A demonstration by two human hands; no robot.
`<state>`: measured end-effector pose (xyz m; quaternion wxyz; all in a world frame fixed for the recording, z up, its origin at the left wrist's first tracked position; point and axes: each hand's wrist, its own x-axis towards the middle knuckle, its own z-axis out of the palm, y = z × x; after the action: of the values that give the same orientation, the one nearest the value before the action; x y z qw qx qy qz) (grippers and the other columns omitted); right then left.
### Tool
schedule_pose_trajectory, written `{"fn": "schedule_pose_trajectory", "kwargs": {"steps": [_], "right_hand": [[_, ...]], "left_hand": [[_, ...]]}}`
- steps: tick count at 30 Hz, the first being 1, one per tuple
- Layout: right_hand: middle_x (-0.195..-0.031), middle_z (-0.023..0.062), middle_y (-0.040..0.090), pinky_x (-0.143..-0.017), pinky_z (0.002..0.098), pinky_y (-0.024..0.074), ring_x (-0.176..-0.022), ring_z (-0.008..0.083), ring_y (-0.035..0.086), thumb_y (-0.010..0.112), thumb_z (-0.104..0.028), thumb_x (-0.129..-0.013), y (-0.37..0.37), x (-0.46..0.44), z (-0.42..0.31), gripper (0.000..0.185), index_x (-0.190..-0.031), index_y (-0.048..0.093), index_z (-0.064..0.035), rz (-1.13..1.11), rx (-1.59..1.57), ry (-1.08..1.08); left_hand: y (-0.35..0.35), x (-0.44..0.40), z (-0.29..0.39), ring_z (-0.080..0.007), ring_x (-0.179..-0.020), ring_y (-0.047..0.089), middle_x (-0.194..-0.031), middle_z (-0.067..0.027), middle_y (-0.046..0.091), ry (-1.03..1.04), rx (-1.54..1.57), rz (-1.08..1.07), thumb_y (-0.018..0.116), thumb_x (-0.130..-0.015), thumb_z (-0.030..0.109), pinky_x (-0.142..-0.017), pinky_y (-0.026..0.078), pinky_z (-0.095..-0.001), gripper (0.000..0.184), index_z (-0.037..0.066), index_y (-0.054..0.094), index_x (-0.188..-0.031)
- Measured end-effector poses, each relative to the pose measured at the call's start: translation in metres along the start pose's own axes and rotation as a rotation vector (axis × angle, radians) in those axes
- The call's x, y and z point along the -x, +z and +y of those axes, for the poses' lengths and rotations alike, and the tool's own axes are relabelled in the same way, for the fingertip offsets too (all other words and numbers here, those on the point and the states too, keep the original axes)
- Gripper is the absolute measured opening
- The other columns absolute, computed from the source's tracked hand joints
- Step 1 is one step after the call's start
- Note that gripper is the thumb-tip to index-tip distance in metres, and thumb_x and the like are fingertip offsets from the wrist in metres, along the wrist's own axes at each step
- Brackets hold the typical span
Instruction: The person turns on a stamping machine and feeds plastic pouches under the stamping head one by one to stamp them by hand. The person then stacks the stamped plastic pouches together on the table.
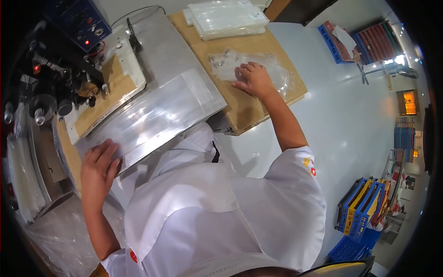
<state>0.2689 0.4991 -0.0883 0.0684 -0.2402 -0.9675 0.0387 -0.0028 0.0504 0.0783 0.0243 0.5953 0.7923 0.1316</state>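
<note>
My left hand [98, 167] rests at the near left corner of the shiny metal work plate [152, 115], its fingers stretched out and nothing visible in them. Over on the brown board [281, 83], my right hand [254, 79] lies on a loose spread of clear plastic bags [226, 62], fingers slightly apart. Small dark print shows on some of these bags. At the plate's right end lies a clear, see-through sheet [200, 90]; whether it is a bag I cannot tell. Part of the bags is hidden under my right hand.
A black machine [69, 74] with red lights and a control box [85, 27] stands at the left, above a tan-covered platform [108, 90]. Stacked clear plastic packs [228, 18] sit at the board's far end. Crates [360, 207] stand on the floor at right.
</note>
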Motion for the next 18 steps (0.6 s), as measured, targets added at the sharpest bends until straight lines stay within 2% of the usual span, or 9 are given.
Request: {"fn": "schedule_pose_trajectory", "kwargs": {"steps": [1,4,7,10,13,15,16,17,18], "right_hand": [[-0.138,0.0137,0.059,-0.108,0.05,0.0358,-0.133,0.0377,0.047,0.07,-0.056,-0.085,0.001,0.002,-0.002,0.062,-0.13,0.065,-0.0117,0.012,-0.03,0.023],[-0.135,0.0157,0.06,-0.109,0.0517,0.0348,-0.135,0.0385,0.045,0.065,-0.053,-0.09,0.012,0.005,-0.002,0.055,-0.126,0.068,-0.0116,0.227,-0.051,0.048],[-0.136,0.0174,0.059,-0.11,0.0528,0.0333,-0.135,0.0402,0.043,0.071,-0.043,-0.089,0.006,0.006,-0.004,0.049,-0.125,0.068,-0.0089,0.445,-0.084,0.124],[-0.132,0.0166,0.062,-0.108,0.0483,0.0385,-0.128,0.0372,0.051,0.076,-0.025,-0.087,-0.027,0.0,-0.028,0.04,-0.121,0.069,-0.0069,0.722,-0.264,0.196],[-0.127,0.0128,0.066,-0.103,0.0378,0.0444,-0.117,0.0325,0.058,0.076,-0.012,-0.085,-0.09,-0.002,-0.084,0.041,-0.124,0.067,-0.0084,0.693,-0.866,0.147],[-0.12,0.0115,0.068,-0.097,0.0344,0.0486,-0.111,0.0293,0.062,0.076,-0.011,-0.085,-0.128,0.006,-0.141,0.039,-0.123,0.068,-0.0084,0.612,-0.971,0.041],[-0.124,0.0117,0.067,-0.096,0.0374,0.049,-0.112,0.03,0.062,0.078,-0.011,-0.082,-0.141,0.008,-0.167,0.045,-0.125,0.067,-0.0062,0.523,-0.904,-0.168],[-0.125,0.0117,0.065,-0.096,0.0378,0.0492,-0.112,0.0291,0.062,0.08,-0.022,-0.081,-0.149,0.008,-0.193,0.049,-0.125,0.066,-0.0049,0.461,-1.02,-0.436],[-0.124,0.0124,0.064,-0.095,0.0374,0.0494,-0.113,0.0299,0.061,0.078,-0.035,-0.081,-0.156,0.009,-0.222,0.056,-0.126,0.064,-0.0051,0.386,-0.915,-0.584]], "left_hand": [[-0.001,-0.001,0.001,-0.0357,-0.1,0.063,-0.116,-0.0144,0.069,0.024,-0.02,0.002,0.074,-0.077,0.003,-0.088,0.051,-0.0437,0.036,0.002,0.069,-0.113],[-0.001,-0.005,0.004,-0.034,-0.092,0.066,-0.108,-0.0134,0.072,0.065,-0.07,0.024,0.072,-0.076,-0.001,-0.084,0.052,-0.0431,0.03,0.001,0.069,-0.107],[0.003,-0.005,0.007,-0.0323,-0.088,0.067,-0.101,-0.0119,0.073,0.076,-0.116,0.037,0.072,-0.074,-0.004,-0.079,0.053,-0.0416,0.027,0.0,0.069,-0.101],[0.006,-0.002,0.008,-0.031,-0.085,0.066,-0.095,-0.0107,0.072,0.069,-0.126,0.054,0.072,-0.072,-0.007,-0.075,0.053,-0.0411,0.027,0.002,0.069,-0.097],[0.0,-0.002,0.015,-0.0303,-0.082,0.064,-0.09,-0.01,0.07,0.007,-0.032,-0.006,0.073,-0.071,-0.007,-0.073,0.052,-0.0414,0.027,0.004,0.07,-0.095],[-0.013,-0.005,0.029,-0.0297,-0.082,0.063,-0.089,-0.0092,0.068,0.006,-0.093,0.031,0.074,-0.07,-0.006,-0.072,0.05,-0.041,0.027,0.005,0.07,-0.095],[-0.022,-0.007,0.038,-0.0294,-0.082,0.063,-0.088,-0.0089,0.068,0.005,-0.124,0.051,0.075,-0.07,-0.005,-0.071,0.05,-0.0409,0.027,0.005,0.07,-0.095],[-0.031,-0.008,0.049,-0.0298,-0.082,0.062,-0.088,-0.0091,0.067,0.044,-0.148,0.068,0.076,-0.07,-0.004,-0.071,0.049,-0.0407,0.028,0.005,0.07,-0.095],[-0.04,-0.008,0.061,-0.0302,-0.082,0.062,-0.088,-0.0093,0.066,0.081,-0.173,0.086,0.077,-0.07,-0.002,-0.071,0.048,-0.0406,0.028,0.004,0.07,-0.096]]}}
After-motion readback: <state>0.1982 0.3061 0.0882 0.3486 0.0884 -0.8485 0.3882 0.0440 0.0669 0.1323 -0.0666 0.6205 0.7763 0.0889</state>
